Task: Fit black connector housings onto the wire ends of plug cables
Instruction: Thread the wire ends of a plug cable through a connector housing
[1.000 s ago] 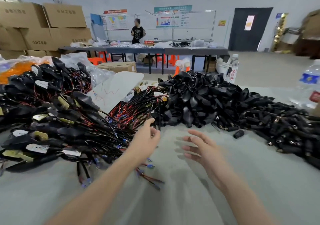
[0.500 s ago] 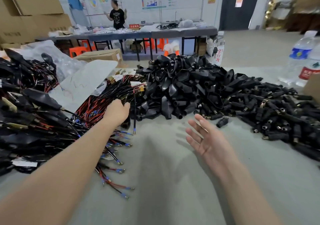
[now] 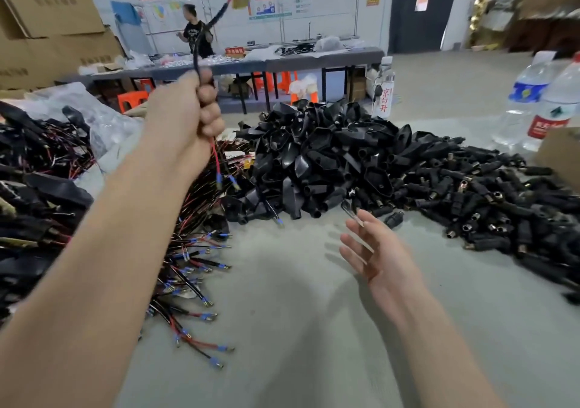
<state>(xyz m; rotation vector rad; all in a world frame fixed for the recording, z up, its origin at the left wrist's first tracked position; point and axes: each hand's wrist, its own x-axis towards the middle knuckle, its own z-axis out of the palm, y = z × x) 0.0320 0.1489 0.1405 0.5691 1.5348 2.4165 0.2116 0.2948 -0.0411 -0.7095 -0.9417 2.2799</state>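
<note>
Black cable being gripped in left hand above wire pile; right hand being held open, empty, near housing heap; no housing picked yet, fitting judged unstarted.

Free over the bare tabletop along the near edge and up the middle to the housing pile. Blocked at the left edge by the cable heap and its fanned wire ends, at the right by the connector heap, water bottles and a cardboard box.
</note>
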